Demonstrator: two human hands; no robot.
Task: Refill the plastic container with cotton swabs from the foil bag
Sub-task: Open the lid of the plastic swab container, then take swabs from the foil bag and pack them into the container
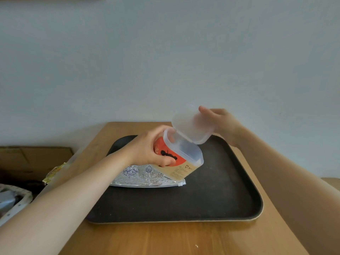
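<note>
Opening step: left hand (147, 150) gripping tilted container (181, 159), right hand (219, 124) pinching lid (193, 124) clear (foil bag (145, 176) zipped, near tray (230, 190) centre); next, setting lid aside.

Head camera: forward-down, close over tray (230, 190) on table (165, 240).

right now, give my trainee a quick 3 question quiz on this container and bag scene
1. True or false: the lid is fully closed on the plastic container.
2. Which of the hands grips the container's body? A) left hand B) right hand C) neither
3. What does the foil bag lie on?

Key:
1. False, the lid is lifted open, held by the right hand.
2. A.
3. The dark tray, which sits on the wooden table.
</note>
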